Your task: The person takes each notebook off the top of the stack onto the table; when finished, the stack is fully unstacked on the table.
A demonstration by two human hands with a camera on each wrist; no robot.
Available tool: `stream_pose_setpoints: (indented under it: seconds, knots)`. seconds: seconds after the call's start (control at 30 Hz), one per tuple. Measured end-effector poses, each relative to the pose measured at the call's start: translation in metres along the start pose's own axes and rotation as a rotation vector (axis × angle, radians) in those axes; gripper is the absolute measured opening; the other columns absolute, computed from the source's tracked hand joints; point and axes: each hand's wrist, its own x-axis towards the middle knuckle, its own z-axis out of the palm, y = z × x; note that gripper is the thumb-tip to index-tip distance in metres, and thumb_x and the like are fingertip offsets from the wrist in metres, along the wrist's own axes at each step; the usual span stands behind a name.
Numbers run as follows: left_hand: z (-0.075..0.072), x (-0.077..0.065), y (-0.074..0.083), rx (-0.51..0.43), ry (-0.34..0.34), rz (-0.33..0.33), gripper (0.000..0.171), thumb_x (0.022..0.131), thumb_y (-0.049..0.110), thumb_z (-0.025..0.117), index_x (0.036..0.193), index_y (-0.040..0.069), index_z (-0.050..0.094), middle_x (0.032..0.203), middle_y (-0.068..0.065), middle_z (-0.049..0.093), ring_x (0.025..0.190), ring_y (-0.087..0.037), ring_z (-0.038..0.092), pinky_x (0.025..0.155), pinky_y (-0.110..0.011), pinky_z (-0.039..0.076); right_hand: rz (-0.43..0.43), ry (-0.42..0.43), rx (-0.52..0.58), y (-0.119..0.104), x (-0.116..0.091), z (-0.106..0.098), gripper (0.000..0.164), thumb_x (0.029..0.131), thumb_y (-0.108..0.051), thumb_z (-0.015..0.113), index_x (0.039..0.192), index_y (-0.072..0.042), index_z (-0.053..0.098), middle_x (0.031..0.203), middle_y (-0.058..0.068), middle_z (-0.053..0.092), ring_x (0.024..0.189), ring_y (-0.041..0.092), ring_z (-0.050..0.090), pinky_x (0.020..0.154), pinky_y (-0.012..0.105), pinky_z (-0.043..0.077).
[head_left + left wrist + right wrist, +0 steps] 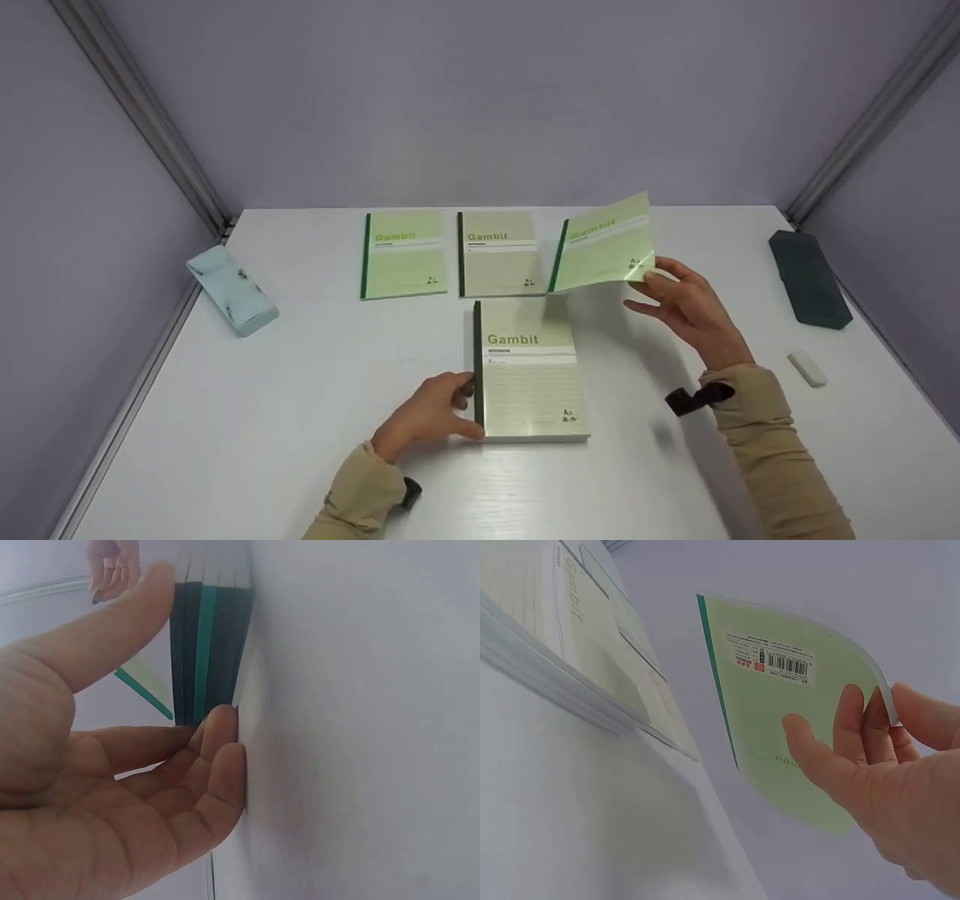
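Observation:
My right hand (686, 304) pinches the lower right corner of a green notebook (606, 244) with a dark green spine. That notebook is tilted and bowed, its right side raised off the table; a barcode label shows on its back in the right wrist view. Nearer to me lies a stack of notebooks (531, 390), a beige one with a dark spine on top. My left hand (431, 411) rests at the stack's spine side, thumb at the lower left corner and fingers along the spines. In the left wrist view one teal spine shows among the black spines (186, 652).
At the back of the white table (300, 420) lie another green notebook (405, 262) and a beige notebook (501, 270), side by side. A light blue case (234, 292) lies at the left. To the right are a dark green case (810, 281) and a white eraser (807, 369).

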Motion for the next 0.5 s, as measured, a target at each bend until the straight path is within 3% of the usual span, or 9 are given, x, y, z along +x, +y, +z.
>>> stream_pose_setpoints:
  seconds: [0.5]
  knots:
    - [0.000,0.000,-0.002,-0.010,0.000,0.023,0.066,0.070,0.017,0.086,0.128,0.003,0.056,0.107,-0.008,0.057,0.095,-0.022,0.055,0.084,-0.039,0.045,0.086,0.079,0.153,0.024,0.018,-0.035,0.027,0.100,-0.002,0.046,0.126,-0.007,0.051,0.111,0.010,0.061,0.105,0.024,0.059,0.096,0.050,0.044]
